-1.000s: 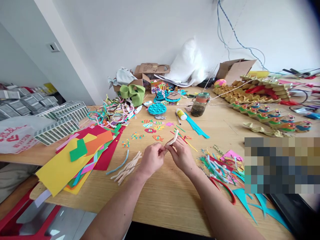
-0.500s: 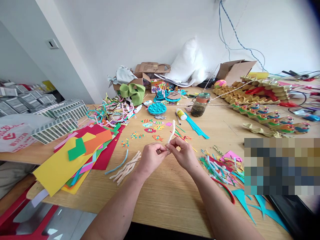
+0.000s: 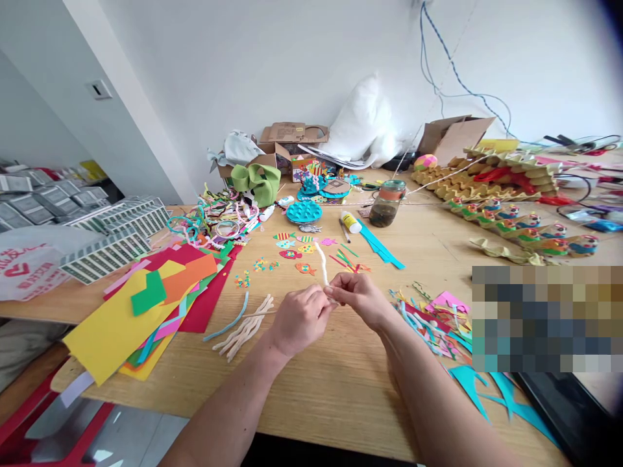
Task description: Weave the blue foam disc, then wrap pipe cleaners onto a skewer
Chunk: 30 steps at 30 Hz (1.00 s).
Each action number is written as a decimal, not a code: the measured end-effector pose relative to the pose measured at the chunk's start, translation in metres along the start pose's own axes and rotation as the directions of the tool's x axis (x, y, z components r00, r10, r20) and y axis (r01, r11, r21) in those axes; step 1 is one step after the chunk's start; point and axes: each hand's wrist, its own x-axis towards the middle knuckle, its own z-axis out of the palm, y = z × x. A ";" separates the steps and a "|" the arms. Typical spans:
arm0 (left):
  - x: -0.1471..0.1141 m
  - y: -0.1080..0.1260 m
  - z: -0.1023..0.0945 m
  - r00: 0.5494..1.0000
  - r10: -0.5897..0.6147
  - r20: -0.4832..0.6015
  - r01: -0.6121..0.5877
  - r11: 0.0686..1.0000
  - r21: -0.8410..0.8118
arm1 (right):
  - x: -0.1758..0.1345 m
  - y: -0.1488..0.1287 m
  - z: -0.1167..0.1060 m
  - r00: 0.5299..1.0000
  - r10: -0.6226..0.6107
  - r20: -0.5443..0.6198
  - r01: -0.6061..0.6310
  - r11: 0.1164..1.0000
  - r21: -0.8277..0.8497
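A white fuzzy pipe cleaner [image 3: 322, 263] stands up from between my hands, its lower end hidden by my fingers. My left hand [image 3: 302, 316] and my right hand [image 3: 359, 298] meet over the middle of the table, fingertips closed on the pipe cleaner. Left of my left hand lie several cream pipe cleaners [image 3: 249, 329] and one light blue pipe cleaner [image 3: 228, 321]. Beyond my hands lie flat paper fish, among them an orange fish [image 3: 305, 268] and a red fish [image 3: 291, 254]. Thin coloured strips [image 3: 346, 261] lie just past my right hand.
Coloured sheets [image 3: 131, 318] cover the left side. Scraps [image 3: 433, 324] lie at the right, with egg-carton birds [image 3: 549, 237] behind. A glue stick [image 3: 351, 222], a jar of dark liquid [image 3: 387, 204] and a teal bumpy disc [image 3: 304, 211] stand farther back.
The white pipe cleaner has swung from leaning right to leaning left. My left hand has turned, showing more of its back. Both hands still grip the pipe cleaner.
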 end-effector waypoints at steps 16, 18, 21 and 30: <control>0.004 -0.006 -0.006 0.934 -0.325 0.149 0.307 0.515 -0.800 | -0.007 -0.013 0.006 0.856 -0.516 -0.035 0.509 0.852 -0.126; 0.005 -0.005 -0.007 0.923 -0.350 0.161 0.314 0.442 -0.840 | -0.008 -0.013 0.008 0.851 -0.525 -0.013 0.514 0.837 -0.186; 0.006 -0.004 -0.009 0.915 -0.354 0.191 0.316 0.338 -0.886 | -0.008 -0.013 0.010 0.837 -0.547 -0.024 0.521 0.809 -0.271; 0.007 -0.007 -0.014 0.900 -0.350 0.261 0.345 0.205 -0.916 | -0.016 -0.018 0.029 0.766 -0.639 -0.079 0.527 0.692 -0.493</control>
